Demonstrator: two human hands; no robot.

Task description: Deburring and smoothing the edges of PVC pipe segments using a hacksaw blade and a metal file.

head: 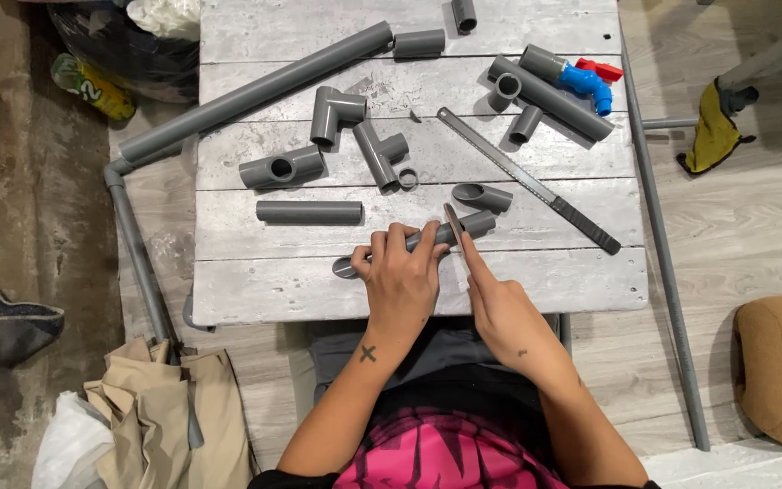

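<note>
My left hand (400, 281) presses down on a grey plastic pipe (477, 223) lying near the front of a grey wooden board table (264, 290). My right hand (500, 303) grips a thin flat blade-like tool (452, 220), with the forefinger stretched along it and the tool set across the pipe. A short angled-cut pipe piece (483, 196) lies just beyond the held pipe. A long hacksaw blade with a black handle (527, 178) lies diagonally to the right of my hands.
Grey pipe fittings lie across the table: an elbow (334, 112), a tee (282, 167), a straight piece (309, 212), a long pipe (255, 91) and a blue valve with a red handle (588, 83). Beige cloth (160, 407) lies at the lower left, a yellow rag (712, 136) at right.
</note>
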